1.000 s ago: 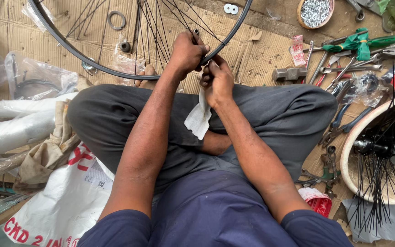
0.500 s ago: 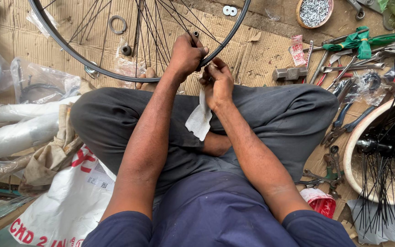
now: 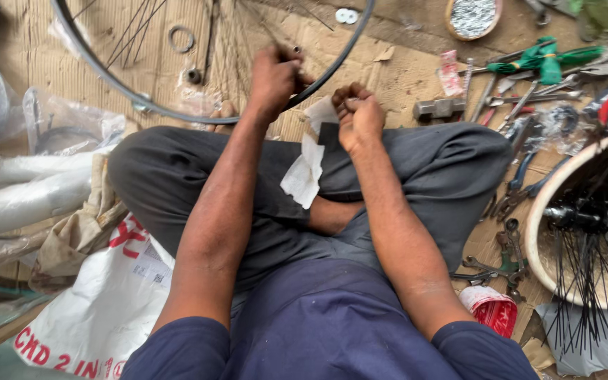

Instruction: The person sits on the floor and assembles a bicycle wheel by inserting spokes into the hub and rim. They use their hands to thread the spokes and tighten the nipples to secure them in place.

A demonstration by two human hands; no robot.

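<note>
Cross-legged on the cardboard-covered floor (image 3: 402,84), I work at a bicycle wheel rim (image 3: 332,67) that stands just past my knees. My left hand (image 3: 274,77) reaches forward on a nearly straight arm, its grip closed over the rim's black edge where the thin spokes (image 3: 135,35) run in. My right hand (image 3: 358,116) sits lower and nearer, the elbow bent and the wrist cocked upward — its fingers are curled tight into a narrow grip, pinching something too small to make out. A scrap of white paper (image 3: 304,172) hangs between my two forearms, against my grey trouser leg. To my right, pliers and wrenches (image 3: 522,176) lie scattered beside a second wheel (image 3: 585,232) with a pale rim and black spokes, and a small bowl of metal bits (image 3: 473,15) sits at the far edge — well apart from both hands. White plastic sacks (image 3: 100,309) crowd my left side.
</note>
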